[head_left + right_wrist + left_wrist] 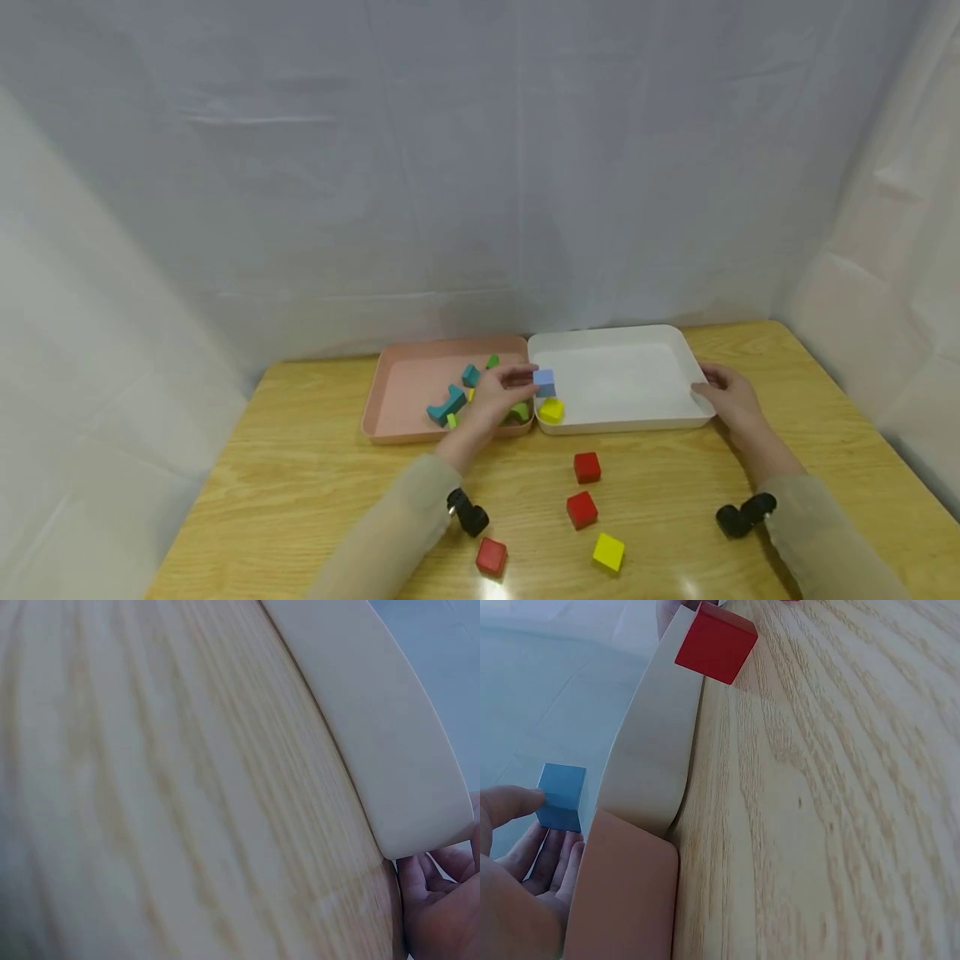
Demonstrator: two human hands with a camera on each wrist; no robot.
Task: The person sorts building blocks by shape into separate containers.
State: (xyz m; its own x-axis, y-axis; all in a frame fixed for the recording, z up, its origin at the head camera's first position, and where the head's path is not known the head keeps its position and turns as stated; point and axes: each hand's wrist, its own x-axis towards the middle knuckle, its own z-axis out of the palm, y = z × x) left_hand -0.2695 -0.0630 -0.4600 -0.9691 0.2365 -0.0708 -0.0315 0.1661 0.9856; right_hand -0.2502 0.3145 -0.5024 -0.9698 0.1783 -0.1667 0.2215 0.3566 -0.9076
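My left hand point(497, 395) pinches a blue cube point(544, 383) between thumb and fingers, over the left end of the white tray point(622, 427). The left wrist view shows the thumb against one side of the blue cube point(561, 796) and the fingers beneath. Just in front of that cube, a yellow block point(552, 410) sits in the tray's near left corner. At the opposite end, my right hand point(733, 403) grips the tray's right rim, thumb on the inner side and fingers outside. In the right wrist view, part of the right hand point(442, 907) shows at the tray's corner.
Against the white tray's left side stands a pink tray point(405, 387) with several teal, green and yellow blocks, partly hidden by the left hand. On the wooden table nearer me lie red cubes point(587, 467) and a yellow cube point(609, 552). A pale cloth point(480, 167) hangs behind.
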